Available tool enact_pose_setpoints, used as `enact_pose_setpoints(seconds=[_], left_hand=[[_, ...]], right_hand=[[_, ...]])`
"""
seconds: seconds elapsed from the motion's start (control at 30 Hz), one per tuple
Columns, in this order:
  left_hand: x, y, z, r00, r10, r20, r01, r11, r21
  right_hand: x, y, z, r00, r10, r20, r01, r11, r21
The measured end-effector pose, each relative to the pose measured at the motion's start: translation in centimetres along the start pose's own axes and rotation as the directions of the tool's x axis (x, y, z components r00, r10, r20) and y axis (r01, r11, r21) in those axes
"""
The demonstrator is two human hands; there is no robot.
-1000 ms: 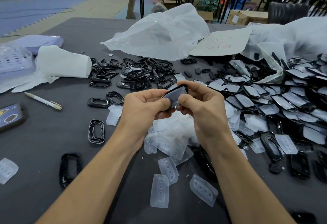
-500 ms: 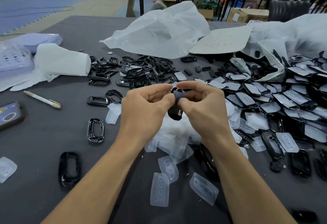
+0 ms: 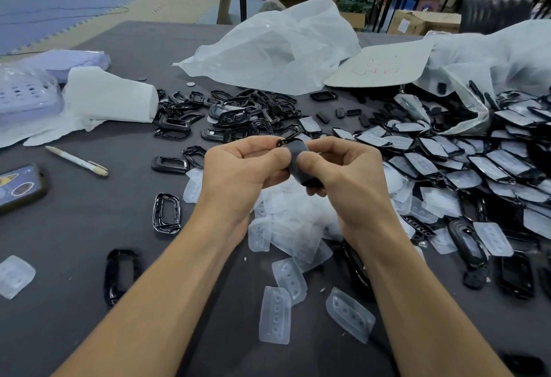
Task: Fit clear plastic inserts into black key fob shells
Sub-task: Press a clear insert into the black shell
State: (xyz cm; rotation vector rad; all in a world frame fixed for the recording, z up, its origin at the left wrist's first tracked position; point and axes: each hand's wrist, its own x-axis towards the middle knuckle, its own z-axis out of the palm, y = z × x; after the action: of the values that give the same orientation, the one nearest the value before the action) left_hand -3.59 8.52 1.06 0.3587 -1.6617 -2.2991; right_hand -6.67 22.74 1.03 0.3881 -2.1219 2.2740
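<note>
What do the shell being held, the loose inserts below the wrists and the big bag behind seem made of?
Shell: likely rigid black plastic; its facing side looks matte. Inserts: translucent, frosted plastic or silicone, with moulded round dimples. Bag: thin milky plastic film, crumpled and creased.

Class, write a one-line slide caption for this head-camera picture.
Left hand and right hand pinch a black shell over a heap of clear inserts, fitted shells piled to the right.

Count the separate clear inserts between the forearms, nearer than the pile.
3: insert by the left forearm; insert beyond it, at the pile's edge; insert by the right forearm. Arms may hide more.
</note>
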Motion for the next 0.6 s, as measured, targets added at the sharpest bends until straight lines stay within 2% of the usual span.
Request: enact_pose_setpoints(seconds=[0.17,0.33,0.43,0.6], left_hand=[[-0.1,0.0,-0.2,0.995,0.016,0.095,-0.018,1.0,0.014],[0.0,-0.2,-0.1,0.997,-0.054,0.057,0.058,0.996,-0.067],[0.1,-0.4,0.0,0.994,-0.09,0.068,0.098,0.987,-0.125],[0.3,-0.6,-0.1,0.992,-0.077,0.097,0.091,0.985,-0.149]], right_hand=[[0.0,0.1,0.0,0.997,-0.025,-0.072,0.024,1.0,-0.014],[0.1,0.6,0.4,0.977,-0.102,-0.186,0.08,0.989,-0.121],[-0.3,0.9,0.6,0.952,-0.208,-0.225,0.156,0.961,-0.227],[-0.7,1.0,0.5,0.883,-0.417,-0.216,0.281,0.838,-0.468]])
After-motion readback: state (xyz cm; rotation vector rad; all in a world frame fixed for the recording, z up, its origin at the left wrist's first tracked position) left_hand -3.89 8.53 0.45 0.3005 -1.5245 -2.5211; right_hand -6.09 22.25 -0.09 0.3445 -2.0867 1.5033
